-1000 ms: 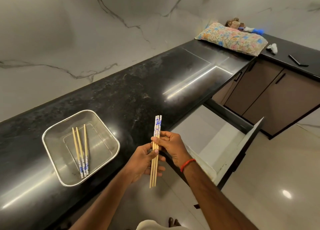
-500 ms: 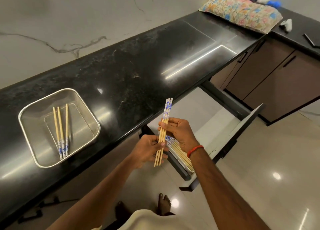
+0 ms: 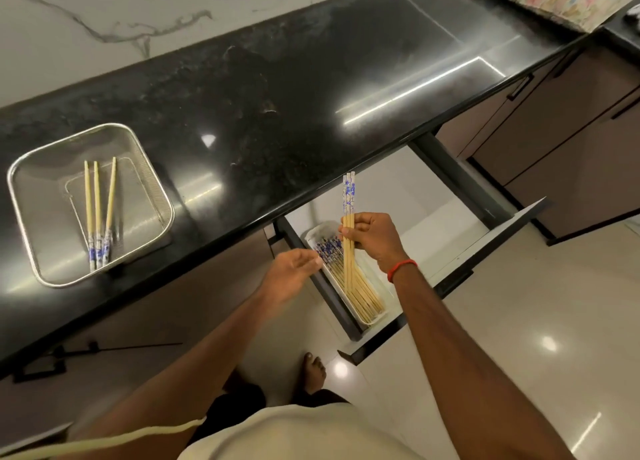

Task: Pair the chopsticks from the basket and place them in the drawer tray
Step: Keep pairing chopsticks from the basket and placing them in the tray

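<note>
Pair (image 3: 348, 213) of chopsticks held upright in right hand (image 3: 372, 237), fingers (image 3: 346, 232) pinched around the shafts at about mid-length, blue-patterned ends up, plain tips down. Poised directly above tray (image 3: 377, 315), not yet lowered in. Left hand (image 3: 294, 272) just beside, to the left, fingers loosely spread, holding nothing, apart from the pair.

Tray: white, long, narrow, sitting at the left end of open drawer (image 3: 491, 229). Already well stocked with a bundle (image 3: 360, 291) of matching chopsticks, patterned ends toward the table (image 3: 277, 88), tips toward the drawer front. Rest of drawer bare as far as visible.

Basket (image 3: 152, 182): square, metal mesh, on the table well to the left. Three chopsticks (image 3: 98, 210) left inside, lying roughly parallel, patterned ends near the front rim.

Progress, as a judgement: most of the job done, given the full tray. Current pair only needing to be laid down flat, patterned ends matching the bundle. After that, three in the basket: enough for one more pair, with one odd stick over and no partner visible anywhere in view.
</note>
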Demonstrator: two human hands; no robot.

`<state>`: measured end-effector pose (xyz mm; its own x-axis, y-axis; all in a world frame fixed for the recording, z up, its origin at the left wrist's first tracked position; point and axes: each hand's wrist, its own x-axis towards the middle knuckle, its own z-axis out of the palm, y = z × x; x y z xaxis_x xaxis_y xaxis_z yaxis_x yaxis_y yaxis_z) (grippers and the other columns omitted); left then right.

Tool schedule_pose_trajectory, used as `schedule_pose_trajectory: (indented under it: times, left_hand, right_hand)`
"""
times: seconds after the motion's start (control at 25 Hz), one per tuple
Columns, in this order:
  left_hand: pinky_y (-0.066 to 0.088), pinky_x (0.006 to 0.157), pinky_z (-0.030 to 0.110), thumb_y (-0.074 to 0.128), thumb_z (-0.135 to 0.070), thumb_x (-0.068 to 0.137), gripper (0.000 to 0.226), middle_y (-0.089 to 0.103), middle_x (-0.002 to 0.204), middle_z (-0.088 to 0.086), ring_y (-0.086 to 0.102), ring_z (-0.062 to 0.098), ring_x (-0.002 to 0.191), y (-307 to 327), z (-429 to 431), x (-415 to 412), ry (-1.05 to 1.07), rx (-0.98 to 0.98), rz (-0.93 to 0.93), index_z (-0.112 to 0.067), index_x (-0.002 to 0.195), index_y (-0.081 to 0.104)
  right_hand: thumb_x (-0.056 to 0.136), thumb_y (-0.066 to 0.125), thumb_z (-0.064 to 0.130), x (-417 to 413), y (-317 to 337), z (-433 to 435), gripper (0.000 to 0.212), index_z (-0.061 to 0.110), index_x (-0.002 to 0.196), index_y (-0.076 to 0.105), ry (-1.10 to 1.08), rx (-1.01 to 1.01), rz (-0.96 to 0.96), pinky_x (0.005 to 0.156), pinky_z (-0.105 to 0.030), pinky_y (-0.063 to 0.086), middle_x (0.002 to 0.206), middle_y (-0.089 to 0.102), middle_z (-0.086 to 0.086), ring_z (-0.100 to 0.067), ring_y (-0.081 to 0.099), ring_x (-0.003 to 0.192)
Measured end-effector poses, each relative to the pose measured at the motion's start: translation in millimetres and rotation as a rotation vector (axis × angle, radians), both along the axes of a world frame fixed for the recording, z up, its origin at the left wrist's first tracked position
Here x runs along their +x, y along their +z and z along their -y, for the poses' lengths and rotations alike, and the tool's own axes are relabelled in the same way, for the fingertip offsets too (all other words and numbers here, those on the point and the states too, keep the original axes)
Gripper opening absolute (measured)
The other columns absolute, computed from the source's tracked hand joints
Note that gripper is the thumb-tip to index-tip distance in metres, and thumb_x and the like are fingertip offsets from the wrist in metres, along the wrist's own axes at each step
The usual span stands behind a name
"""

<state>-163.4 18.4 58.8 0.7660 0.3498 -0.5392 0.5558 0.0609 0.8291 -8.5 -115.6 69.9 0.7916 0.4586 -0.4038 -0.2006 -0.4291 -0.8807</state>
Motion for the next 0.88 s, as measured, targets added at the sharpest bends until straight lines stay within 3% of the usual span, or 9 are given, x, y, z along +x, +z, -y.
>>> schedule_pose_trajectory:
  times: [0.08, 0.24, 0.36, 0.48, 0.6, 0.76, 0.88]
  left_hand:
    - [0.049, 0.069, 0.024, 0.067, -0.037, 0.095, 0.009, 0.072, 0.100, -0.013, 0.066, 0.002, 0.090, -4, -5, -5, 0.017, 0.029, -0.023, -0.033, 0.103, 0.069]
    - [0.049, 0.065, 0.022, 0.066, -0.034, 0.096, 0.020, 0.075, 0.098, -0.003, 0.067, 0.011, 0.089, -6, -13, -10, 0.092, -0.030, -0.056, -0.018, 0.107, 0.071]
    - [0.052, 0.070, 0.028, 0.066, -0.034, 0.096, 0.019, 0.077, 0.100, 0.001, 0.069, 0.017, 0.092, -6, -17, -11, 0.153, -0.072, -0.062, -0.018, 0.104, 0.071]
    - [0.054, 0.080, 0.035, 0.064, -0.036, 0.097, 0.022, 0.078, 0.104, 0.003, 0.071, 0.020, 0.096, -4, -20, -16, 0.179, -0.049, -0.077, -0.017, 0.106, 0.071]
    - [0.052, 0.077, 0.033, 0.064, -0.034, 0.097, 0.028, 0.078, 0.106, 0.010, 0.071, 0.023, 0.094, -3, -22, -20, 0.195, -0.053, -0.084, -0.010, 0.111, 0.070]
    - [0.053, 0.080, 0.034, 0.064, -0.033, 0.098, 0.023, 0.078, 0.108, 0.009, 0.073, 0.022, 0.096, -2, -26, -25, 0.203, -0.041, -0.115, -0.013, 0.106, 0.072]
    - [0.055, 0.087, 0.039, 0.064, -0.035, 0.097, 0.020, 0.079, 0.104, 0.003, 0.073, 0.027, 0.102, -4, -30, -30, 0.204, -0.030, -0.129, -0.019, 0.104, 0.073]
  right_hand:
    - [0.084, 0.075, 0.003, 5, -16, 4, 0.024, 0.001, 0.108, 0.073, 0.018, -0.069, 0.010, 0.082, -0.047, 0.061, 0.092, 0.076, -0.017, -0.028, 0.075, 0.083]
    - [0.082, 0.076, 0.003, 5, -46, 5, 0.020, 0.004, 0.102, 0.075, 0.040, -0.130, 0.024, 0.087, -0.048, 0.059, 0.094, 0.076, -0.016, -0.028, 0.074, 0.088]
    - [0.081, 0.079, 0.007, 2, -67, 3, 0.015, 0.001, 0.093, 0.075, 0.111, -0.225, 0.065, 0.086, -0.048, 0.059, 0.088, 0.076, -0.017, -0.032, 0.073, 0.086]
    - [0.077, 0.082, 0.011, -3, -84, 2, 0.015, 0.002, 0.088, 0.076, 0.228, -0.334, 0.114, 0.081, -0.035, 0.057, 0.084, 0.074, -0.015, -0.024, 0.067, 0.076]
    - [0.075, 0.083, 0.011, -4, -97, -2, 0.020, 0.012, 0.063, 0.067, 0.351, -0.438, 0.150, 0.070, -0.028, 0.046, 0.069, 0.066, -0.010, -0.018, 0.056, 0.067]
    - [0.077, 0.078, 0.013, -10, -109, -10, 0.010, 0.005, 0.083, 0.076, 0.406, -0.554, 0.166, 0.079, -0.031, 0.053, 0.088, 0.074, -0.014, -0.030, 0.068, 0.085]
    - [0.080, 0.066, 0.009, -17, -115, -14, 0.010, 0.003, 0.075, 0.071, 0.415, -0.613, 0.205, 0.068, -0.029, 0.046, 0.083, 0.070, -0.018, -0.035, 0.066, 0.083]
